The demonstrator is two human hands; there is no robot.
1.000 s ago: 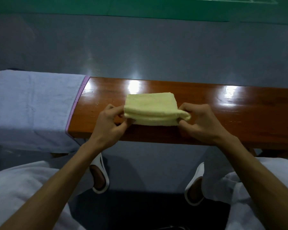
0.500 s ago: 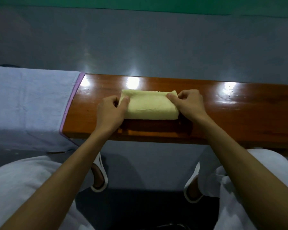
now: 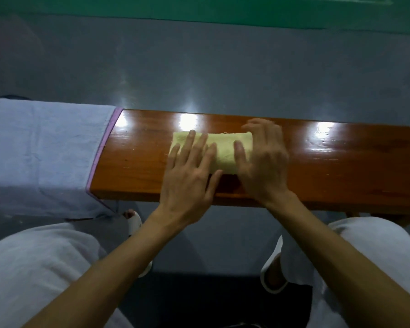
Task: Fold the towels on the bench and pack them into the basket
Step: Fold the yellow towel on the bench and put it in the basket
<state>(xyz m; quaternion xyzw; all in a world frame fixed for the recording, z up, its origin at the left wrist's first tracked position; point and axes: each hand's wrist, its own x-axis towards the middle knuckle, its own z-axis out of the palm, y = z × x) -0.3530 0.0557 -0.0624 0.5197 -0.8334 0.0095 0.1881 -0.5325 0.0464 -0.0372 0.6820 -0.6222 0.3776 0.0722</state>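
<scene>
Far left: a large lilac-blue cloth towel [image 3: 40,150] with a purple hem band lies unfolded. It is draped over the left end of a glossy reddish-brown wooden bench [image 3: 353,166] and hangs down its near side. Centre of the bench top: a small pale yellow terry towel [image 3: 224,147], folded into a thick, compact rectangle with squared ends and a soft nap. It lies flat on the wood, well apart from the lilac-blue one. Its long axis runs left to right along the length of the bench, and its short ends face the bench ends. The left hand [image 3: 189,176] is spread wide, palm down. Its straight fingers [image 3: 190,143] press on the left half of the folded towel, and the heel of the hand is over the wood at the near edge. The right hand [image 3: 264,162] is motion-blurred and also unclenched. Its thumb [image 3: 240,152] lies on the right half of the towel, and its fingers reach past the right end over bare wood. Whether they touch the wood cannot be told. The two hands are side by side, just apart, and neither grips anything. Surroundings: a grey floor [image 3: 199,67] and a green strip [image 3: 199,8] at the far edge. White trousers [image 3: 33,268] and white slippers [image 3: 271,271] are below the bench.
</scene>
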